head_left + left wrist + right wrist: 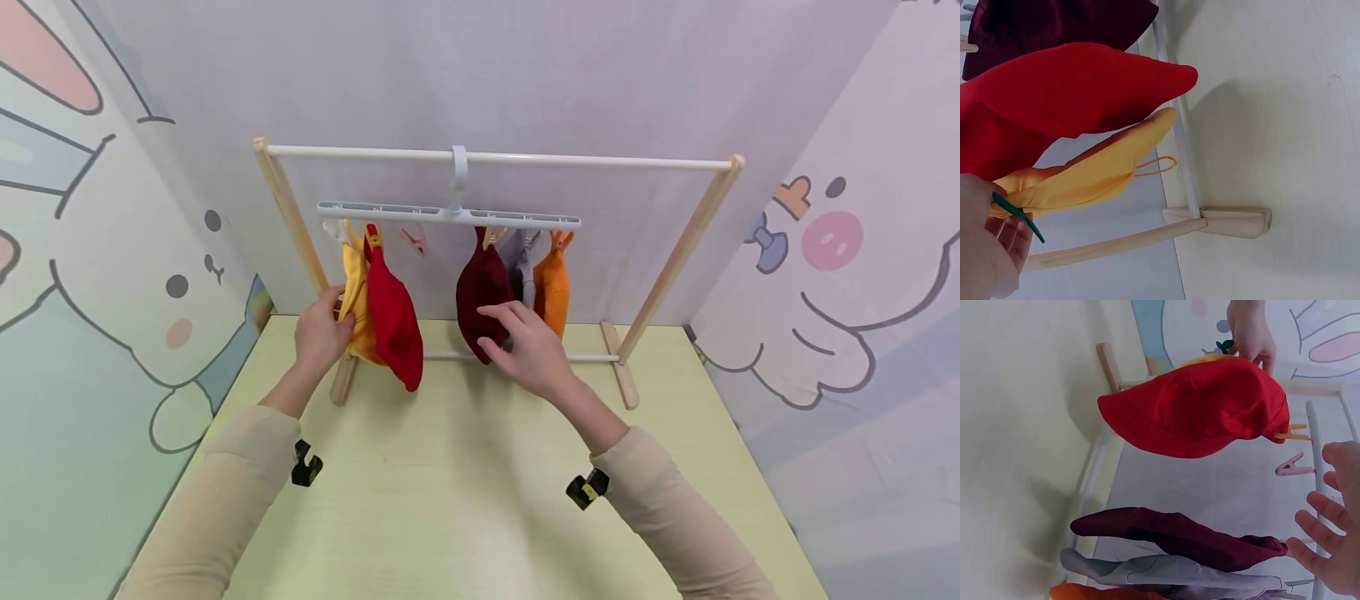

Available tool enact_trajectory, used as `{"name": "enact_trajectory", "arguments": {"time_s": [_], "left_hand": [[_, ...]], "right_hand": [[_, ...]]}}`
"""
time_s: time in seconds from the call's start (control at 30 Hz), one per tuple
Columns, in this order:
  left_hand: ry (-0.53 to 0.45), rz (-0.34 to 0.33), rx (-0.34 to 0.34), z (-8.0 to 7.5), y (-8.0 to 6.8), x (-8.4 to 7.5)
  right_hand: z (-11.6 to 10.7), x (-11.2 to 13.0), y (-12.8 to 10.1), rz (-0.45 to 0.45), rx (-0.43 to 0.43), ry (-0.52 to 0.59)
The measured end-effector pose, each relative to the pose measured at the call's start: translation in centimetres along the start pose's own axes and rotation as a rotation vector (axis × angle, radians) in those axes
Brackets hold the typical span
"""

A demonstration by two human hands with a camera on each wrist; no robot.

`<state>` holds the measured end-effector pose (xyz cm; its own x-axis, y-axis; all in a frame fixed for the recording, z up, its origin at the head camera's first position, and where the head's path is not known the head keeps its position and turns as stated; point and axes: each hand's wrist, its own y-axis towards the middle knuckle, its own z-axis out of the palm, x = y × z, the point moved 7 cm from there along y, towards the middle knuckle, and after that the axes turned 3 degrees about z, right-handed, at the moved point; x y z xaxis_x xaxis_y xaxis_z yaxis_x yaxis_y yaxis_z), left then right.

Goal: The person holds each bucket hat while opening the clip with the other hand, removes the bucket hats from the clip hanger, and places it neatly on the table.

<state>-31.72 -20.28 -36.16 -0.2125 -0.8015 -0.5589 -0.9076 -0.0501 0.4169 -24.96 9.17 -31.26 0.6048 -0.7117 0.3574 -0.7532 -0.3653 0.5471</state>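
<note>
A yellow hat (357,304) with a green leaf-shaped trim (1017,215) hangs from a clip near the left end of a pale hanger (450,215). My left hand (324,329) pinches the yellow hat by its side. Right beside it hangs a red bucket-style hat (1204,409), its brim pointing down. My right hand (528,346) is in front of the maroon hat (480,296), its fingers spread and holding nothing in the right wrist view. Behind that hand hang a grey hat (1172,570) and an orange hat (553,292), partly hidden in the head view.
An unused pink clip (415,240) hangs between the red and maroon hats. The hanger hooks over the white rail (585,160) of a wooden-legged rack (678,258), which stands on a pale yellow table (420,508). Cartoon-printed walls (862,275) rise at both sides.
</note>
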Motion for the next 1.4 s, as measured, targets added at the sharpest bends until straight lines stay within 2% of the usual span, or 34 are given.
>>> {"name": "enact_trajectory", "arguments": {"time_s": [0.37, 0.7, 1.1, 1.4], "left_hand": [[-0.030, 0.034, -0.011, 0.5, -0.1, -1.5], [-0.063, 0.075, 0.017, 1.4, -0.4, -2.6], [-0.116, 0.110, 0.024, 2.2, -0.9, -4.0], [-0.121, 0.158, 0.032, 2.8, -1.2, -4.7]], "right_hand": [[0.4, 0.1, 0.7, 0.050, -0.001, 0.014], [0.4, 0.7, 1.6, 0.039, -0.026, 0.053], [0.9, 0.4, 2.4, 0.092, -0.008, 0.055], [1.1, 0.9, 3.2, 0.065, -0.015, 0.062]]}}
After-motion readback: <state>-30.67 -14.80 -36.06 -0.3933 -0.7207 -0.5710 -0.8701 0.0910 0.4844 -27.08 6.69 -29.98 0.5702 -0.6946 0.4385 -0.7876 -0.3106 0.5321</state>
